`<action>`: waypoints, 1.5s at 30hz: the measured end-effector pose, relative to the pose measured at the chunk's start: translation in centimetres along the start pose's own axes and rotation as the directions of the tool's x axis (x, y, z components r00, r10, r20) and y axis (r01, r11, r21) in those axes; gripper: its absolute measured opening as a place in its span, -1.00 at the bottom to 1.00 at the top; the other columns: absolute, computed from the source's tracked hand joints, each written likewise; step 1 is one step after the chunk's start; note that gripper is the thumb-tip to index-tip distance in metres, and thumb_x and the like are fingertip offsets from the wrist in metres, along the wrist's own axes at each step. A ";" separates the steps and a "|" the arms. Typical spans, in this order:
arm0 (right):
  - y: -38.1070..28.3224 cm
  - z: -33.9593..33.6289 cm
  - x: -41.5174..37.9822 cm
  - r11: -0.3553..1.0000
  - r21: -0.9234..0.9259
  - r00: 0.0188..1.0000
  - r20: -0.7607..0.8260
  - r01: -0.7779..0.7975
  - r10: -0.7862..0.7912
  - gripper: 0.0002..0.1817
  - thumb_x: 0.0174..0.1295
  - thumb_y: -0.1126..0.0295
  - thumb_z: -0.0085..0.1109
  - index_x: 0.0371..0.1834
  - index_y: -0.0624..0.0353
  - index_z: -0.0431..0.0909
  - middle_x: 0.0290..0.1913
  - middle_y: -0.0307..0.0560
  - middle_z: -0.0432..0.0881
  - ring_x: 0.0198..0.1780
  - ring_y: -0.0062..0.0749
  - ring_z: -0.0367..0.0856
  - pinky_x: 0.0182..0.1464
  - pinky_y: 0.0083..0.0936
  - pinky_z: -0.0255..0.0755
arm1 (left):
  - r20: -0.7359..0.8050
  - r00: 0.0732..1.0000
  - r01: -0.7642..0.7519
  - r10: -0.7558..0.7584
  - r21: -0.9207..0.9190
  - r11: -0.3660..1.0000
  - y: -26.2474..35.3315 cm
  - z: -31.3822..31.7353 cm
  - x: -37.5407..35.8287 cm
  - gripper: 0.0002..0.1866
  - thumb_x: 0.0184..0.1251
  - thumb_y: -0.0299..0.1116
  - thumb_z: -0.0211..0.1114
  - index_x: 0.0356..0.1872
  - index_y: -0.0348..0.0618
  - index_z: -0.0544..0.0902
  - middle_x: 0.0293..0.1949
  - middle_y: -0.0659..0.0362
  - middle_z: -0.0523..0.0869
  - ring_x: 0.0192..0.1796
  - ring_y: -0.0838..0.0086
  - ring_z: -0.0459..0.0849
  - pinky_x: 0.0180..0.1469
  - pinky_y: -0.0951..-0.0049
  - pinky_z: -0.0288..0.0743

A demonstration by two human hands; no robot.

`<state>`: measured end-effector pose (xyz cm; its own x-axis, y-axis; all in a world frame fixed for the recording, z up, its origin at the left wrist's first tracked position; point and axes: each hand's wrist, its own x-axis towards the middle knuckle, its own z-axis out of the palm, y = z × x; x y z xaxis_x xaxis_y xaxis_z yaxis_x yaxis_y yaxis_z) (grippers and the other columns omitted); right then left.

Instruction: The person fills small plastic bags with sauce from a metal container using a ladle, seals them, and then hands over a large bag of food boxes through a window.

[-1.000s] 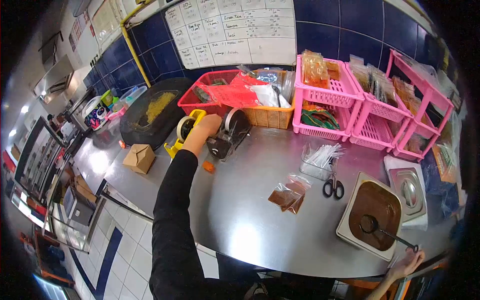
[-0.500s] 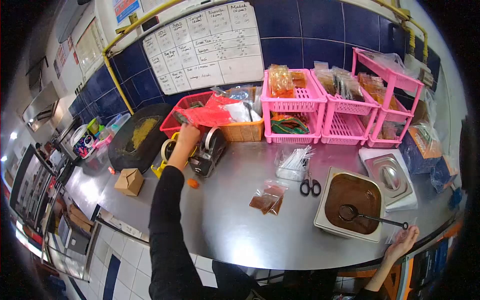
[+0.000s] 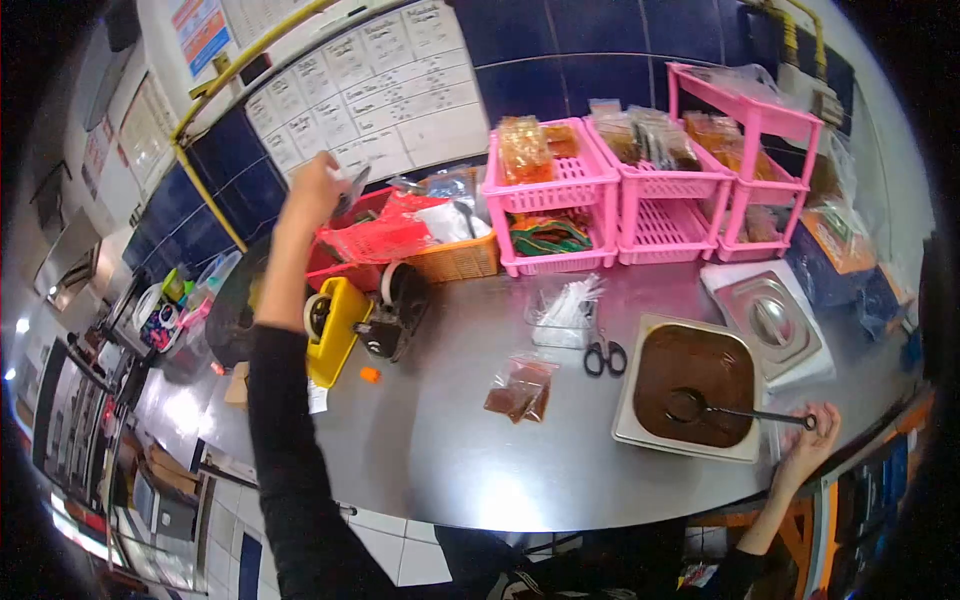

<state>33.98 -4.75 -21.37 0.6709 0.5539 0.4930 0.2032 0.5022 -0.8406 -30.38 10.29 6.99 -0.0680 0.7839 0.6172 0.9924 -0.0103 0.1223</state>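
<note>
My left hand (image 3: 315, 190) is raised over the red basket (image 3: 345, 275) at the back left, its fingers closed on a dark, shiny object, blurred and hard to identify. Red plastic packaging (image 3: 385, 230) lies across the basket. On the right, my right hand (image 3: 812, 440) is beside the end of the ladle handle (image 3: 765, 414), with clear plastic (image 3: 783, 435) pinched at its fingers. The ladle's bowl sits in brown sauce inside a steel container (image 3: 628, 400).
Pink racks (image 3: 555, 190) with filled sachets stand along the wall. Nearer are scissors (image 3: 605, 358), a tub of white sticks (image 3: 563, 315), brown sachets (image 3: 522, 388), a yellow tape dispenser (image 3: 338, 335), a black dispenser (image 3: 395, 325) and a steel lid (image 3: 768, 325).
My left hand has risen out of the red basket area, now with the shiny object. My right hand stays near the ladle handle. The view has shifted slightly.
</note>
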 end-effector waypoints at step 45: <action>-12.5 -6.0 -12.8 0.974 -0.058 0.743 0.637 -0.219 0.205 -0.88 0.04 0.65 0.20 -0.33 0.34 0.60 -0.39 -0.01 0.64 -0.33 -0.44 0.64 -0.27 -0.61 0.48 | 0.256 0.879 0.140 0.403 -0.945 0.295 39.1 4.6 -40.9 -0.85 0.06 -0.54 0.35 -0.32 -0.31 0.61 -0.31 0.07 0.69 -0.29 0.38 0.70 -0.25 0.49 0.57</action>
<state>27.16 -22.12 -18.58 0.0860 0.9377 0.3367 0.0924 0.3290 -0.9398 11.63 -19.33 -17.03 0.3666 0.8434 0.3928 0.1864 -0.4802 0.8571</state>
